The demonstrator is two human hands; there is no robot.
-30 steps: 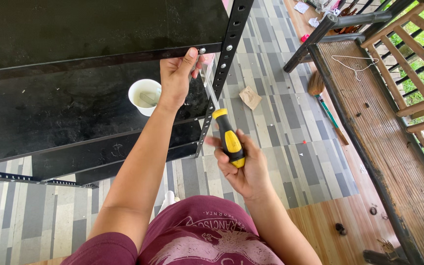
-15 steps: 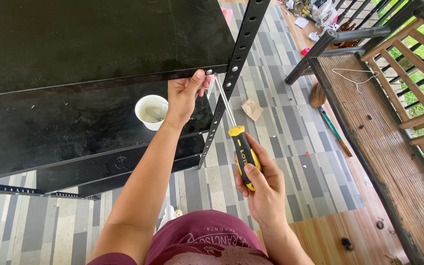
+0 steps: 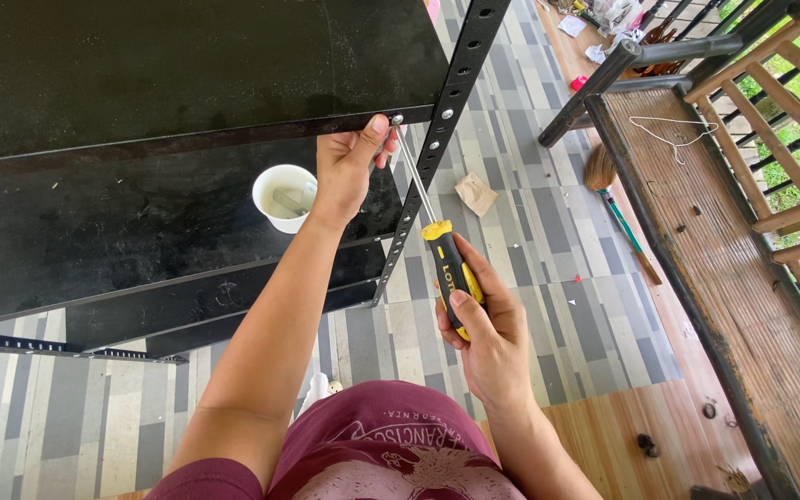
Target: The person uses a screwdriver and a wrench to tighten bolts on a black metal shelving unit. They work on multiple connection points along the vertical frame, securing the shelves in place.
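- My right hand (image 3: pixel 483 324) is closed around the black-and-yellow handle of a screwdriver (image 3: pixel 437 245); thumb lies along the handle.
- The screwdriver's metal shaft slants up and to the left, its tip at a screw (image 3: pixel 397 119) on the front edge of the top black shelf (image 3: pixel 187 65), just beside the perforated black upright post (image 3: pixel 446 97).
- My left hand (image 3: pixel 349 162) grips the front edge of that shelf, thumb on the edge beside the screw, fingers curled underneath and hidden.
- A white cup (image 3: pixel 285 196) stands on the lower black shelf (image 3: pixel 94 231), just left of my left wrist.
- On the striped tile floor (image 3: pixel 548 241): a scrap of brown paper (image 3: pixel 475 193), near the post.
- A broom (image 3: pixel 615 208) lies beside the wooden bench (image 3: pixel 724 231) on the right.
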